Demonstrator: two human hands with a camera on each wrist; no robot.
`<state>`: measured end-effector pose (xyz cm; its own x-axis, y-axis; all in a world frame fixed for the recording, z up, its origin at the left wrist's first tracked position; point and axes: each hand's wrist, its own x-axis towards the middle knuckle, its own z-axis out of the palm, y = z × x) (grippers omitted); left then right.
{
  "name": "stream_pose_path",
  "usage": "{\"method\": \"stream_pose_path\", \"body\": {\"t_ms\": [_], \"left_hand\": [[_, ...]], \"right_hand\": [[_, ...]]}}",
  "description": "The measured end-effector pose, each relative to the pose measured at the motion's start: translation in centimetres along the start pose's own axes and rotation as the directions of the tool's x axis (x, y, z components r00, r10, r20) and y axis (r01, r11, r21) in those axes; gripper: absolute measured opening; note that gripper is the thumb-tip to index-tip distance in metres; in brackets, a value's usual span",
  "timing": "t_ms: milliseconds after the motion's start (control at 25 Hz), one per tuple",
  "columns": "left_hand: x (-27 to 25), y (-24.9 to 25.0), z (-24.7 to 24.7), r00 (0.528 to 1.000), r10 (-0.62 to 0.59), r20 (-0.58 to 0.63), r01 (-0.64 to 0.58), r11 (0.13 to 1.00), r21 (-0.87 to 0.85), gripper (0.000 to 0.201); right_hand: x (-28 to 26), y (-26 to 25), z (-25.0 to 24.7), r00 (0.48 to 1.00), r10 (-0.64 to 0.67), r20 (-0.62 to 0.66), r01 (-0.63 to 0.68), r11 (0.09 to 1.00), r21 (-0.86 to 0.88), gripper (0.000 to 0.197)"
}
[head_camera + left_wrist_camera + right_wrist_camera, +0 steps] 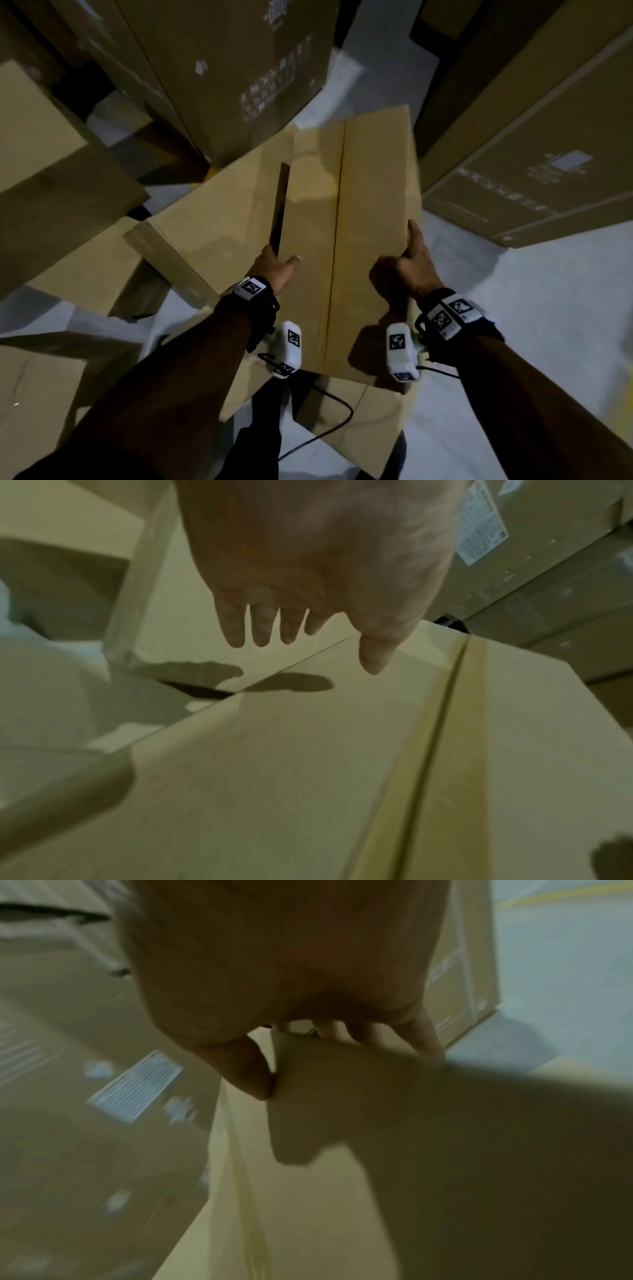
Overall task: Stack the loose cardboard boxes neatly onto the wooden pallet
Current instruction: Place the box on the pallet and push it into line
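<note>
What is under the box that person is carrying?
Below the held box lie other loose boxes on the pale floor, and a black cable. Whatever sits directly beneath its middle is covered.

Long plain brown cardboard box (346,219), rectangular, closed, w/ a taped centre seam running lengthwise down its top face (445,723). Held up off the floor, tilted, far end toward the big stacks. Top face clean, no print visible; a dark gap runs along its left edge. Under it and to the left, more loose plain brown cardboard boxes (85,274) lie askew on the grey floor, overlapping at odd angles, some w/ flaps partly open. Another flat brown carton (356,421) sits beneath the near end. Pallet can't be made out.
</note>
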<state>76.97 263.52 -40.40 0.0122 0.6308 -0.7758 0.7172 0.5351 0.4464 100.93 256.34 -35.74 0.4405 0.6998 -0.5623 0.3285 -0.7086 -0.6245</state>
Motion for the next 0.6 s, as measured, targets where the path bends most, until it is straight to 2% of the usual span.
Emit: {"method": "stream_pose_path", "body": {"t_ms": [160,200,280,360,480,600], "left_hand": [[1.4,3.0,3.6,0.998,0.066,0.023,-0.063,0.99,-0.125,0.123],[1.7,3.9,4.6,0.995,0.094,0.028,-0.088,0.985,-0.147,0.126],[1.8,5.5,6.1,0.99,0.136,0.042,-0.125,0.971,-0.206,0.119],[2.4,6.1,7.6,0.978,0.206,0.033,-0.195,0.958,-0.208,0.113],[2.9,5.9,9.7,0.946,0.325,0.007,-0.323,0.941,-0.103,0.119],[2.9,5.8,10.6,0.924,0.383,-0.003,-0.383,0.923,-0.016,0.114]], "right_hand": [[1.3,2.3,-3.0,0.995,0.089,-0.037,-0.085,0.993,0.08,0.092],[1.7,3.0,-3.5,0.993,0.104,-0.061,-0.097,0.989,0.11,0.088],[2.0,4.8,-3.8,0.984,0.135,-0.118,-0.109,0.973,0.201,0.076],[1.4,7.0,-3.4,0.967,0.165,-0.195,-0.106,0.954,0.281,0.072],[0.3,10.6,-2.3,0.945,0.194,-0.264,-0.099,0.937,0.334,0.085],[0.6,12.4,-1.6,0.932,0.199,-0.303,-0.086,0.933,0.349,0.097]]}}
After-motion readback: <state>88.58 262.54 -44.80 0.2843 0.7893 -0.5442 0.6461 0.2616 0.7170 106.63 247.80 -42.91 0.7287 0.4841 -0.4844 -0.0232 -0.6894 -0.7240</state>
